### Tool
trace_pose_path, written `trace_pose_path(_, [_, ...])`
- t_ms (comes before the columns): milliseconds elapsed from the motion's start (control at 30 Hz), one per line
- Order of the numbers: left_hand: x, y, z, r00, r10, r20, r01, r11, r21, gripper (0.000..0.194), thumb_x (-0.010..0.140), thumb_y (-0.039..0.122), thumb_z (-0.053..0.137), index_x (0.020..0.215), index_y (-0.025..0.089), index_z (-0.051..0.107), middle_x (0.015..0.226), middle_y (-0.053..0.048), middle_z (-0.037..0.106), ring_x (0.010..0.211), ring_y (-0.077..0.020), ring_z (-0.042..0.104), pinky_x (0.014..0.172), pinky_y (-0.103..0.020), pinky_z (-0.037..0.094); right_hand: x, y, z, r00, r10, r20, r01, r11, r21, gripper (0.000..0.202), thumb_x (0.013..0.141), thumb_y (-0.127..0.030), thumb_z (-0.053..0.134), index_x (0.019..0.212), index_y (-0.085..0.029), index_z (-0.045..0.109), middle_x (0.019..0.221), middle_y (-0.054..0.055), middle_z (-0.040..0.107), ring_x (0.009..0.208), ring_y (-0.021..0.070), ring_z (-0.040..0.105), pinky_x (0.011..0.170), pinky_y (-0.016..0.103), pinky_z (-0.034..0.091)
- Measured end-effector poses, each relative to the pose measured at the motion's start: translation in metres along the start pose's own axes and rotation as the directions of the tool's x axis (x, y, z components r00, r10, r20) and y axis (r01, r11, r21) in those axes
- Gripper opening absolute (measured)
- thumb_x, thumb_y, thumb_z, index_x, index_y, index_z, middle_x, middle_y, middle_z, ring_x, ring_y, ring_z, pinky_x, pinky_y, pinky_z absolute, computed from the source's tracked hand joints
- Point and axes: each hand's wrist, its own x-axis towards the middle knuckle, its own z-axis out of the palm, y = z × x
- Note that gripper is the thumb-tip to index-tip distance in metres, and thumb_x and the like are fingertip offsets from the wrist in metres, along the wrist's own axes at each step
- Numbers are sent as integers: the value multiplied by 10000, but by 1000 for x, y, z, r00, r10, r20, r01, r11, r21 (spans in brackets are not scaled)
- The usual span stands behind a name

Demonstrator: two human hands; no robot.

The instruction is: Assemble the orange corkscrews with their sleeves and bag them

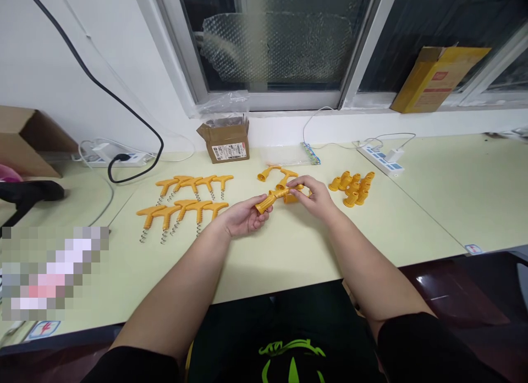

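Note:
My left hand (249,217) pinches a ribbed yellow corkscrew sleeve (265,203), its wide end tilted down to the left. My right hand (315,197) has its fingers closed on a yellow corkscrew handle (282,192), in line with the sleeve and meeting it. No metal spiral shows between them. Just behind the hands lie other yellow pieces (264,175), partly hidden by my right hand. To the left, several yellow T-handled corkscrews (165,213) lie in two rows with bare metal spirals. Several loose yellow sleeves (351,198) stand grouped right of my right hand.
An opened cardboard box (229,145) stands against the wall below the window. A clear plastic bag (284,156) lies beside it. Power strips (381,158) with cables sit at the back right and back left (119,159). A black object (35,191) is at the far left.

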Motion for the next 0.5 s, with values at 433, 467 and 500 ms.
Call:
trace_pose_path(433, [14,-15,-5,818,575,1,-518,737,434,448,844,619,702,971,192,751,1130,-89,706,1114,-240,619,1004,-366,479,3,14,4,919,389,60,-379,833,403,467,788,-549,788,894,-265,432,663,-75,582,484,94,484,448,224,406])
trace_pose_path(467, [15,-17,-2,832,554,34,-514,747,421,454,842,621,707,988,195,761,1128,-92,714,1112,-246,625,1006,-378,481,2,11,9,922,365,130,-385,821,421,453,790,-535,793,886,-259,447,688,-59,609,517,102,522,474,233,440])
trace_pose_path(500, [16,-19,1,853,519,61,-496,767,406,464,838,624,714,1004,193,766,1112,-96,721,1091,-250,639,992,-387,491,1,9,14,920,341,190,-391,807,443,436,795,-527,792,890,-255,464,721,-40,637,558,117,567,508,250,480])
